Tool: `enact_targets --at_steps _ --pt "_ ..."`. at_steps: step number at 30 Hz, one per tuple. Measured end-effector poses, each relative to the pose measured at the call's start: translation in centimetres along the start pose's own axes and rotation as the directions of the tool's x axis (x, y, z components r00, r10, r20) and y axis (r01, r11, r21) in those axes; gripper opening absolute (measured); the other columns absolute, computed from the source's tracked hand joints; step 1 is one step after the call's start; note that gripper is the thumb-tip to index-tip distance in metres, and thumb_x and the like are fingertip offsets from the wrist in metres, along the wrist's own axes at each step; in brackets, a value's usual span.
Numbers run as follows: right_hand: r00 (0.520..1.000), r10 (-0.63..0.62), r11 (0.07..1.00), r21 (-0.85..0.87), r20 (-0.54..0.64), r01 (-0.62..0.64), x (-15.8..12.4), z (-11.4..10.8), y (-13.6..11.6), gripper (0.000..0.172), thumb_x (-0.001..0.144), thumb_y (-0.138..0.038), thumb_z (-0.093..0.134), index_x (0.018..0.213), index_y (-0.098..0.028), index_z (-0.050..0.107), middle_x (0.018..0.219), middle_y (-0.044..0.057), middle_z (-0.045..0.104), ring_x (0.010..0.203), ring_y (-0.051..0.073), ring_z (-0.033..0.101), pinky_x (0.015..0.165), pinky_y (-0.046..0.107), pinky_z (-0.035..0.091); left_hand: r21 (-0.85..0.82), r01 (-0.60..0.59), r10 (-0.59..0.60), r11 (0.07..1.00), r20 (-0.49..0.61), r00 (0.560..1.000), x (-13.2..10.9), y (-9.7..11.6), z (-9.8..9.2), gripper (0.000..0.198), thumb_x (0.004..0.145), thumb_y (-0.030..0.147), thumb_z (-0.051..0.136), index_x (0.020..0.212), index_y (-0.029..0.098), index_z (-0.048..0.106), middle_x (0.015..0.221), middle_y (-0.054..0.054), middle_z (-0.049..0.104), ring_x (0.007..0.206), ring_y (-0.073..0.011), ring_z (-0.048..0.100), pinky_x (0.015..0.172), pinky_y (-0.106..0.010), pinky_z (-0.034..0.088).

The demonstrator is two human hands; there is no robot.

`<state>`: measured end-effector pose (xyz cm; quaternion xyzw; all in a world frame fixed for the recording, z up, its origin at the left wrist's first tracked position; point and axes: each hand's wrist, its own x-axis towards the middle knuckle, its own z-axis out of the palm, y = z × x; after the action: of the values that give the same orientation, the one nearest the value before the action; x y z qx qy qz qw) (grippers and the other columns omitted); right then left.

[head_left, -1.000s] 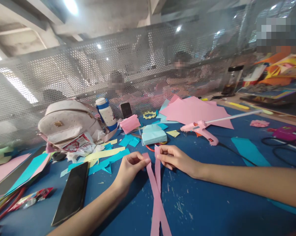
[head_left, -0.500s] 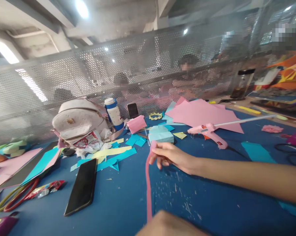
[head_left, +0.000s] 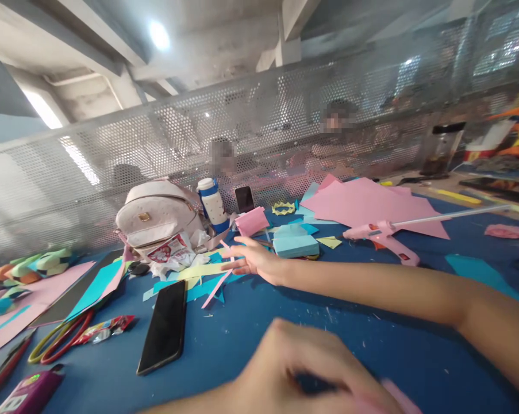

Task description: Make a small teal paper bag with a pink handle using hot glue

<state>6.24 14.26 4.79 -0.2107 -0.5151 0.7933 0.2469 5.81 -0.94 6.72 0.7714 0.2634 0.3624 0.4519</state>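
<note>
My right hand (head_left: 259,261) reaches in from the right over the heap of paper scraps, its fingers spread. At its fingertips a narrow pink paper strip (head_left: 216,290) slants down over the blue and yellow scraps (head_left: 205,270). Close to the camera, at the bottom, my left hand (head_left: 302,368) is blurred, with its fingers curled in. A bit of pink paper (head_left: 399,397) shows at those fingers; most of it is hidden. Just right of my right hand lies a stack of light blue paper (head_left: 296,244).
A black phone (head_left: 162,328) lies left of my hands. Behind are a pale backpack (head_left: 156,213), a white-and-blue bottle (head_left: 213,204) and a perforated metal screen (head_left: 164,144). To the right, a pink glue gun (head_left: 382,233) lies by large pink sheets (head_left: 366,201).
My right hand has moved left to the scraps and spread its fingers; the pink strip there no longer stretches to my left hand. My left hand has come further into view. The view has shifted slightly.
</note>
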Motion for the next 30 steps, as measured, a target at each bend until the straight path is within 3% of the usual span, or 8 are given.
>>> enact_targets --at_steps 3,6,9,13,19,22,24,30 --pt "0.990 0.001 0.999 -0.033 0.141 0.003 -3.4 -1.5 0.8 0.034 0.088 -0.037 0.058 0.118 -0.021 0.050 0.107 0.008 0.068 0.076 0.016 0.069 0.062 0.024 0.055 -0.116 0.059 -0.103 0.991 -0.417 0.903 1.6 -0.2 -3.2 0.023 0.087 0.030 0.061 0.078 0.014 0.076 0.074 -0.009 0.075 0.066 -0.0169 0.069 0.066 -0.025 0.055" --pt "0.965 0.038 0.999 -0.014 0.260 -0.035 -7.4 -3.4 0.6 0.041 0.089 -0.055 0.051 0.111 -0.021 0.056 0.096 0.006 0.069 0.072 0.016 0.069 0.060 0.024 0.053 -0.060 0.112 -0.125 0.992 -0.633 0.764 2.1 -1.6 -5.7 0.018 0.082 0.028 0.067 0.073 0.016 0.075 0.070 -0.005 0.073 0.060 -0.0137 0.065 0.057 -0.022 0.052" --pt "0.960 0.122 0.991 -0.079 0.252 -0.106 -10.8 -5.0 -0.3 0.049 0.092 -0.061 0.039 0.113 -0.019 0.052 0.097 0.008 0.067 0.069 0.014 0.068 0.055 0.022 0.048 0.022 0.120 -0.075 0.993 -0.666 0.742 2.2 -2.9 -7.1 0.014 0.082 0.026 0.066 0.081 0.017 0.076 0.075 -0.004 0.072 0.062 -0.0119 0.061 0.056 -0.021 0.049" --pt "0.990 0.021 0.950 -0.313 0.141 0.024 -13.7 -7.3 -1.2 0.035 0.091 -0.047 0.053 0.111 -0.018 0.051 0.092 0.006 0.065 0.063 0.009 0.061 0.052 0.019 0.044 0.019 0.078 -0.046 0.997 -0.663 0.747 2.3 -3.7 -7.4 0.012 0.080 0.026 0.069 0.080 0.017 0.076 0.080 -0.004 0.069 0.058 -0.0094 0.057 0.050 -0.020 0.045" --pt "0.998 -0.066 0.905 -0.421 0.001 0.061 -14.7 -10.7 -1.6 0.026 0.092 -0.040 0.052 0.100 -0.015 0.053 0.077 0.003 0.062 0.057 0.008 0.055 0.051 0.020 0.038 -0.252 0.104 -0.258 0.962 -0.717 0.648 2.1 -4.9 -8.8 0.018 0.075 0.030 0.075 0.086 0.015 0.073 0.061 0.002 0.062 0.053 -0.0048 0.052 0.053 -0.015 0.043" --pt "0.993 -0.112 0.893 -0.441 -0.034 0.086 -14.9 -11.2 -2.5 0.027 0.089 -0.041 0.057 0.096 -0.015 0.054 0.076 0.002 0.060 0.061 0.009 0.054 0.056 0.022 0.039 -0.380 0.119 -0.359 0.917 -0.661 0.659 1.9 -5.6 -10.0 0.025 0.072 0.031 0.078 0.089 0.015 0.071 0.064 0.002 0.064 0.057 -0.0054 0.056 0.056 -0.015 0.045" --pt "0.989 -0.144 0.875 -0.469 -0.015 0.121 -15.0 -11.1 -3.2 0.026 0.089 -0.040 0.057 0.093 -0.015 0.057 0.081 0.003 0.061 0.067 0.010 0.053 0.063 0.024 0.041 -0.374 0.167 -0.377 0.912 -0.608 0.699 1.9 -6.0 -10.5 0.022 0.072 0.030 0.078 0.085 0.014 0.069 0.069 0.000 0.067 0.062 -0.0069 0.059 0.059 -0.016 0.046" --pt "0.970 -0.241 0.779 -0.589 0.037 0.216 -14.5 -10.3 -4.3 0.020 0.086 -0.039 0.060 0.091 -0.019 0.064 0.087 0.001 0.054 0.081 0.013 0.049 0.076 0.027 0.039 -0.008 0.297 -0.272 0.955 -0.429 0.862 2.0 -6.2 -9.8 0.013 0.079 0.023 0.069 0.092 0.019 0.069 0.081 -0.002 0.070 0.076 -0.0122 0.063 0.073 -0.023 0.047"
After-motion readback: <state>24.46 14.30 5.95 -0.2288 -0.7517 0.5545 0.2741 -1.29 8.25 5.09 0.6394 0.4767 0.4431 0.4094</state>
